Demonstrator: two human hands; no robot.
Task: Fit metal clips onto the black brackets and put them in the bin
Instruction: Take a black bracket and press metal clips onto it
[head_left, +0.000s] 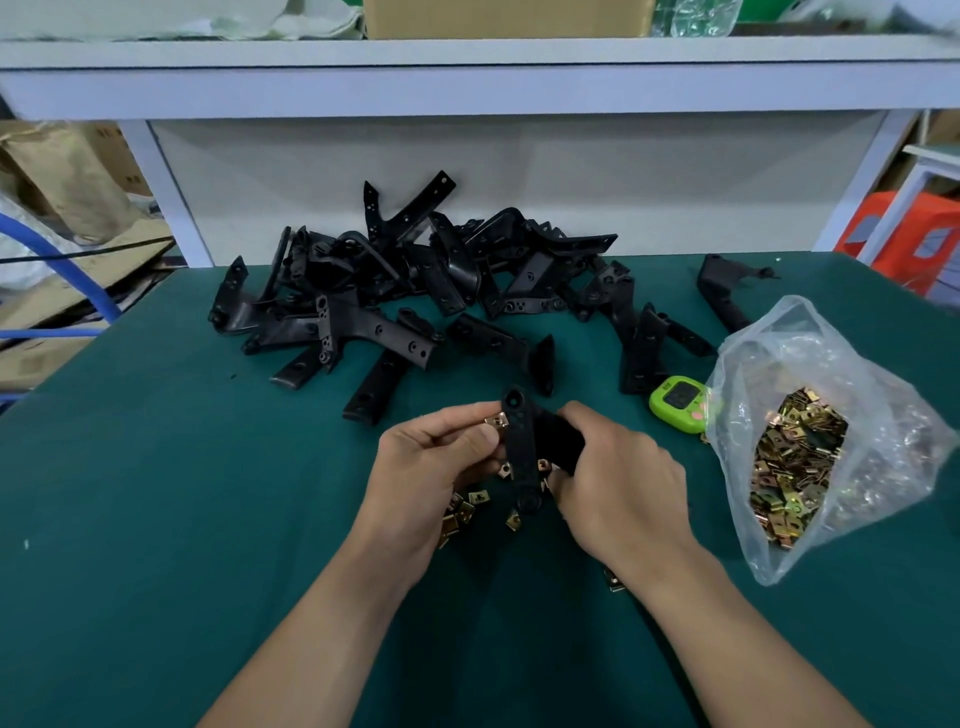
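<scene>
Black bracket (521, 449) is held upright over the middle of the table (208, 519), right hand (618, 488) gripping its side, left hand (426, 467) pinching a metal clip (497, 420) at its upper edge; pushed askew, the clip may slip off and drop

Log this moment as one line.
left hand: pinches metal clip | right hand: grips black bracket | bin: not in view
</scene>
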